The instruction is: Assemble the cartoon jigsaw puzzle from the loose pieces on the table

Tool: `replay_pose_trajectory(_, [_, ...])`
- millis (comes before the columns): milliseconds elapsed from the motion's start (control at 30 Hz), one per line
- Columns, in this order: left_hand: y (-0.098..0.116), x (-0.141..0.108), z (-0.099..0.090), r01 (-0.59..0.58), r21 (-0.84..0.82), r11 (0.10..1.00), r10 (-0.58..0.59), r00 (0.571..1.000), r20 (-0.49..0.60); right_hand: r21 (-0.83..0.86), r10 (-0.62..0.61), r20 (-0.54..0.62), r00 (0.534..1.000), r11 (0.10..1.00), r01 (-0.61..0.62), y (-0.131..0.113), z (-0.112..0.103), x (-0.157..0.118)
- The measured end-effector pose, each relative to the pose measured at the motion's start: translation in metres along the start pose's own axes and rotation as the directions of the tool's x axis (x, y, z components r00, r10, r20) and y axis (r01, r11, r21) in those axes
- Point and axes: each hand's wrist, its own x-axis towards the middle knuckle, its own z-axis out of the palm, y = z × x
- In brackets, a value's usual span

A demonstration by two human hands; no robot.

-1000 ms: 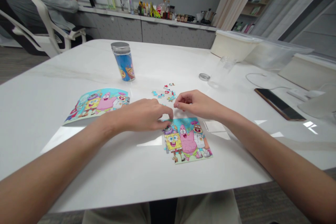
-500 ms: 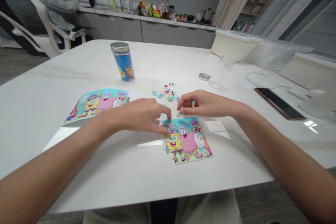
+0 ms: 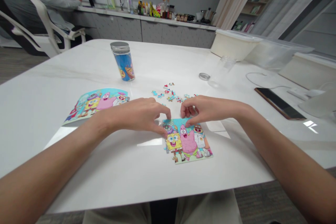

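The partly assembled jigsaw puzzle (image 3: 189, 141) lies flat on the white table, with a yellow sponge figure and a pink starfish. Its left edge is uneven. At its upper left corner, my left hand (image 3: 143, 114) grips the edge between thumb and forefinger. My right hand (image 3: 203, 108) is at the top edge, its thumb over the puzzle and the forefinger just beyond; a gap shows between them and no piece is visible there. Several loose puzzle pieces (image 3: 171, 95) are scattered behind the hands. A curved picture sheet (image 3: 98, 103) with the same figures lies behind my left forearm.
A lidded jar (image 3: 123, 62) with a blue picture stands farther back. To the right are a metal lid (image 3: 204, 76), a clear jar (image 3: 223, 70), a phone (image 3: 279, 103) and storage boxes (image 3: 233, 43). Another person's sleeve (image 3: 56, 1) shows beyond a chair (image 3: 47, 17).
My right hand has shifted slightly; its thumb has come down over the puzzle's top edge and spread from the forefinger. More loose pieces show behind it. My left hand has hardly moved.
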Motion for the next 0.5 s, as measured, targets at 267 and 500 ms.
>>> replay_pose_trajectory(267, [-0.0004, -0.0006, -0.0003, 0.006, -0.002, 1.0, -0.006, 1.0, 0.004, -0.036, 0.003, 0.0, 1.0, 0.999, -0.003, -0.0018, 0.0006, 0.0001])
replay_pose_trajectory(500, [0.0007, -0.0004, -0.0011, 0.016, 0.0, 1.0, -0.016, 1.0, 0.015, -0.043, 0.003, 0.01, 1.0, 0.999, -0.003, -0.0038, 0.0002, -0.0011])
